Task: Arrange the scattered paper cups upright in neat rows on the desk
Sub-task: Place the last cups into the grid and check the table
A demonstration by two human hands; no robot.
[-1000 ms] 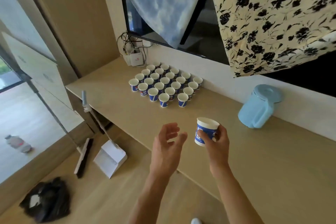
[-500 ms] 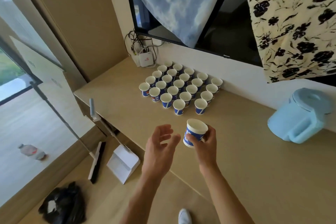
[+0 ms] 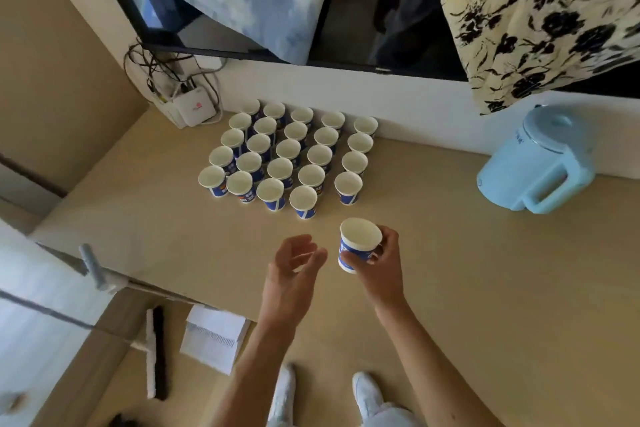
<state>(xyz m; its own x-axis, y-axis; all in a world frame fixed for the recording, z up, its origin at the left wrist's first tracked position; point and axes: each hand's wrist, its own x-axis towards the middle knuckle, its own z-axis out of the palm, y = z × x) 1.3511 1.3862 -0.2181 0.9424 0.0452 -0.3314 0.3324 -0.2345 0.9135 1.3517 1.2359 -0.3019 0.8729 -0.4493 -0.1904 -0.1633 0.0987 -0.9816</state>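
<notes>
White shoes stand on the wooden floor nearest the camera, with a dustpan and a brush to their left. Above them the left hand hangs over the desk, fingers loosely curled and slightly spread, holding nothing. Just beside it the right hand grips a paper cup, fingers and thumb wrapped round its blue-and-white side, mouth up and slightly tilted, just in front of the rows of cups. Those stand upright and close together by the white wall. A pale blue jug sits well apart to the right; a white box with cables leans in the left corner.
</notes>
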